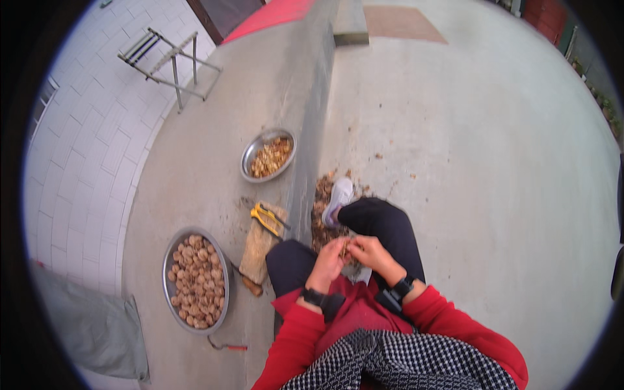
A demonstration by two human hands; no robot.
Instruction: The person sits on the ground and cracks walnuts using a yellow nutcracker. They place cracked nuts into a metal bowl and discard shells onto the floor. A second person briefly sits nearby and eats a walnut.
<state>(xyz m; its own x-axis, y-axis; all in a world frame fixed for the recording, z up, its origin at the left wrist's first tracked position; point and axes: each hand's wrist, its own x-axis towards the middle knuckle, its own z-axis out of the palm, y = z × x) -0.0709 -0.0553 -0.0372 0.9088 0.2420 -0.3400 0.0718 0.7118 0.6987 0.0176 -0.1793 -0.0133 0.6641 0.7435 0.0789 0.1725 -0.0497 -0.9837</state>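
Note:
Between my knees, my left hand [329, 264] and my right hand [374, 254] meet, fingertips together on a small brown walnut piece [344, 249], mostly hidden by the fingers. A metal bowl [166, 287] of whole walnuts [200, 278] stands on the raised concrete ledge at the left. Beside my left knee, yellow-handled pliers [265, 219] lie across a pale, rough block [257, 248]. A smaller metal bowl [245, 151] farther along the ledge holds walnut kernels [271, 157]. Broken shells [325, 235] are heaped on the lower ground, around my shoe [340, 195].
A folding stool frame [173, 63] stands by the white tiled wall [87, 146]. A grey cloth [92, 326] lies at the lower left. A tool with a red handle [237, 348] lies near the large bowl. The ledge edge [312, 122] runs away from me; a concrete step [352, 38] adjoins it.

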